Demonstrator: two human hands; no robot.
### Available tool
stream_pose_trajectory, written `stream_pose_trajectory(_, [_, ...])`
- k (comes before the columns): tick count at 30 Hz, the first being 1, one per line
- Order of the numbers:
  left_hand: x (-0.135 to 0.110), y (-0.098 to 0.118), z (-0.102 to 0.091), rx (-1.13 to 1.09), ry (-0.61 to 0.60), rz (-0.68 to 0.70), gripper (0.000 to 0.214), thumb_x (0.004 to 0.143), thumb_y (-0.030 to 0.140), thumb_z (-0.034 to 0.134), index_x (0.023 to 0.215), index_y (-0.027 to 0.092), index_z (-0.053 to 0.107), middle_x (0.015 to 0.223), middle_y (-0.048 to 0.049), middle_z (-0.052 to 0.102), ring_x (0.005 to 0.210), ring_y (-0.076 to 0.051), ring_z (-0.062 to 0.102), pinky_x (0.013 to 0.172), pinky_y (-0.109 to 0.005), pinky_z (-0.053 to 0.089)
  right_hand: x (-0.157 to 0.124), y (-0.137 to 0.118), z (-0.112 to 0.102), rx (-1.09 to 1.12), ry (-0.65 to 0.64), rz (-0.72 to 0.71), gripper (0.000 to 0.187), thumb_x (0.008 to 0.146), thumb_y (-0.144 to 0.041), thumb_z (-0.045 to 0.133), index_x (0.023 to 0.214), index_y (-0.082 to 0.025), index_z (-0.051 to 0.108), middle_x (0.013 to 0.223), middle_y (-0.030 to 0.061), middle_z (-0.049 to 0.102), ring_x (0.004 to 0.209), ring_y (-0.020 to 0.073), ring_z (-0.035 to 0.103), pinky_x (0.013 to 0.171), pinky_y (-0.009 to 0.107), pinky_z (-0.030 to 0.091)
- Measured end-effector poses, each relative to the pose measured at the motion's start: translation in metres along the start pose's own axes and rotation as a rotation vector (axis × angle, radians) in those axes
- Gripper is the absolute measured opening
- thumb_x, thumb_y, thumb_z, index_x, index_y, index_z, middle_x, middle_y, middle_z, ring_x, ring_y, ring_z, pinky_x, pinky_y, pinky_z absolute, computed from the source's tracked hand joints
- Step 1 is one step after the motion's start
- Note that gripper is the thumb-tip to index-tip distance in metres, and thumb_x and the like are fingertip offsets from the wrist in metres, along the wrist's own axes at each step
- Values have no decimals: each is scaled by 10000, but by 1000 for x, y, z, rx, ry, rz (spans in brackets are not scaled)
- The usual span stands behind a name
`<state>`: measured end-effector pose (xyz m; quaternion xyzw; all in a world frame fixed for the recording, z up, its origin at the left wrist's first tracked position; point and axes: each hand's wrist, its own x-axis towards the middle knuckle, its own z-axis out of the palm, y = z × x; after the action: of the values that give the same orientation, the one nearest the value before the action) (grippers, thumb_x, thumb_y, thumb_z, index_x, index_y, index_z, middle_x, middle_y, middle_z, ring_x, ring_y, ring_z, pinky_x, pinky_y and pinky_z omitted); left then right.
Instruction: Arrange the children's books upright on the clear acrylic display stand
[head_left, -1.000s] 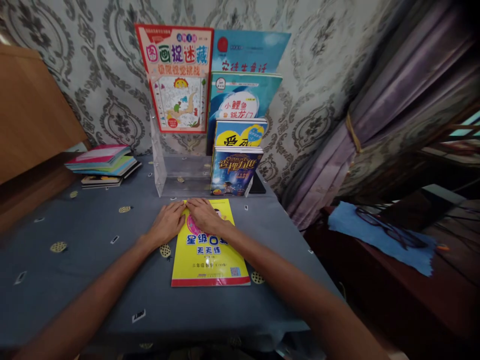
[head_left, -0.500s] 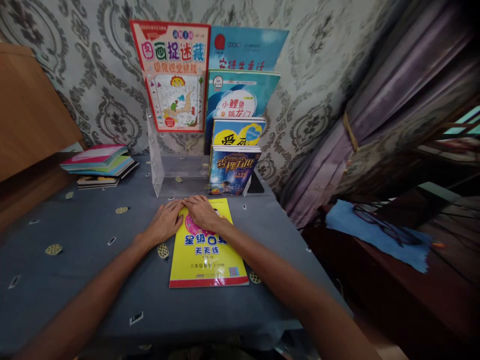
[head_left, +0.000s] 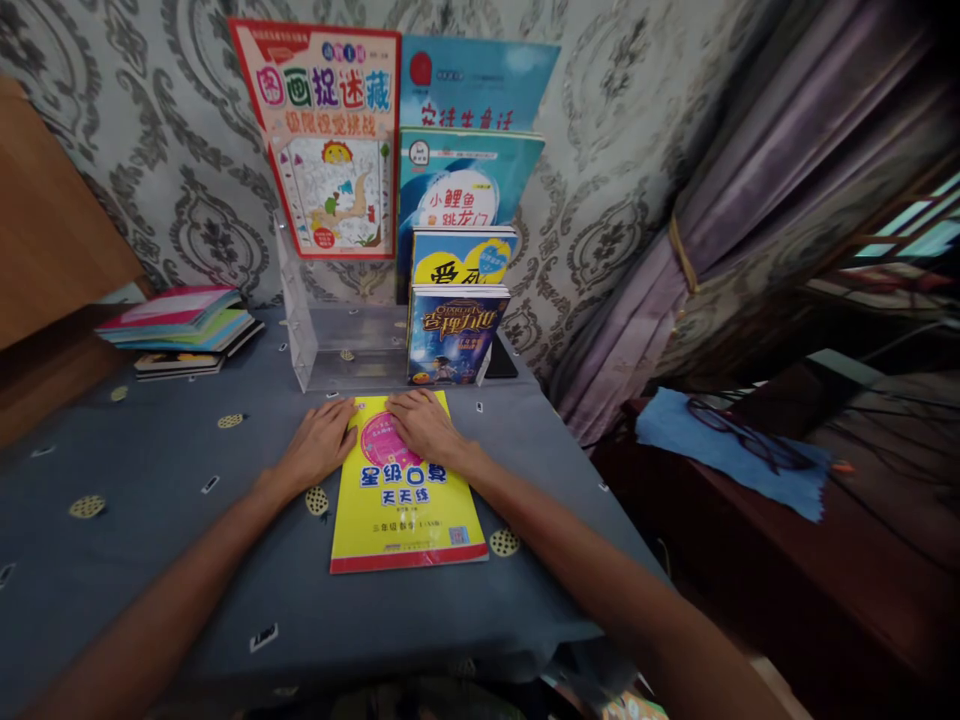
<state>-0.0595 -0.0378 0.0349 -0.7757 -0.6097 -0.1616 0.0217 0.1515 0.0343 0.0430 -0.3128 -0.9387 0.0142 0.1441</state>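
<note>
A yellow workbook [head_left: 405,535] with a red bottom strip and a pink circle lies flat on the cloth-covered table. My left hand [head_left: 319,440] rests at its upper left edge, fingers stretched forward and palm down. Across the upper right of the cover lies my right hand [head_left: 424,425], its fingers extended flat over part of the pink circle. Neither hand grips anything. Just beyond the workbook stands a clear acrylic book rack [head_left: 352,375]. It holds a red-bordered picture book [head_left: 337,200] on the left and a stepped row of books on the right, with a dark blue book [head_left: 454,335] in front.
A stack of colourful books [head_left: 176,325] lies at the back left beside a wooden panel [head_left: 60,220]. Behind the rack is a patterned wall. To the right, past the table's edge, a blue cloth [head_left: 720,450] with glasses lies on a dark red surface. A tied curtain [head_left: 660,290] hangs there.
My right hand has slid right, away from my left hand, uncovering more of the pink circle. The whole view has shifted slightly, so everything sits a little further left.
</note>
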Motion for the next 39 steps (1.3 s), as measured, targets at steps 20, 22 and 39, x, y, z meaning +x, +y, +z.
stream_pose_trajectory(20, [-1,-4,6,-13,33,28,415,945,307,369,1265,178,601,1379,-141,607,1295,-300,532,1018,-479,468,-46,35,-10,-34,26,326,393,988,-253,444,1328,-125,596,1403,143,597,1283,265,511,1086,442,337])
stream_pose_trajectory(22, [-1,-5,6,-10,40,34,418,950,313,360,1264,172,599,1380,-144,607,1299,-298,529,1020,-476,465,-45,36,-11,-27,17,343,405,989,-265,446,1336,-110,587,1411,148,588,1289,271,503,1081,441,341])
stream_pose_trajectory(39, [-2,-5,6,23,33,47,429,960,325,337,1259,144,585,1391,-161,599,1291,-300,536,982,-471,478,-48,39,-11,13,-16,351,400,1015,-269,405,1358,-154,574,1441,118,565,1317,246,484,1104,436,324])
